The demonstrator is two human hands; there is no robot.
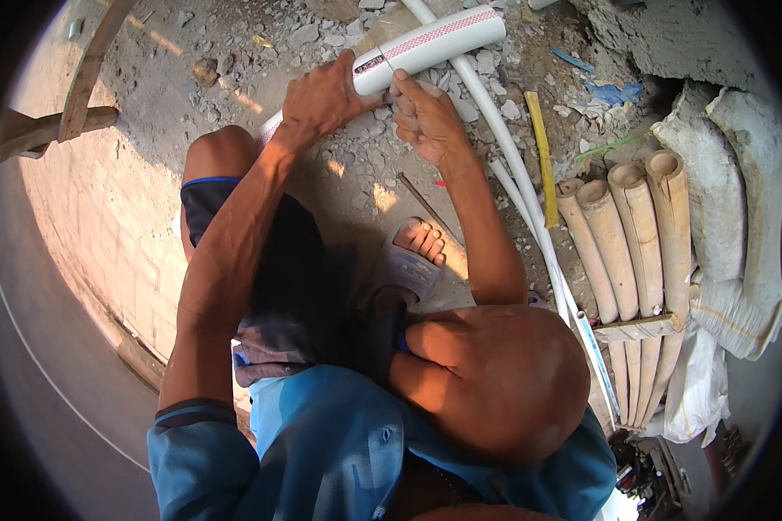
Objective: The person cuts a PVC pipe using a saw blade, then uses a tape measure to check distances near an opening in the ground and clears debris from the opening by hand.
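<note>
A thick white plastic pipe (447, 39) with a red patterned stripe slants across the top of the view, one end at the upper right. My left hand (321, 100) is closed round it from above. On the pipe's near side, my right hand (426, 117) has its fingers curled and a fingertip against the pipe. A thin dark line crosses the pipe just above that fingertip; I cannot tell whether it is a mark, a cut or a thin strand. Whatever my right fingers may pinch is too small to make out.
Thinner white pipes (495, 122) run under the thick one and down the right. Beyond lie a yellow strip (541, 156), bamboo poles (634, 234) joined by a crosspiece, and white sacks (712, 174). Rubble (321, 35) covers the ground; a wooden frame (56, 130) stands upper left.
</note>
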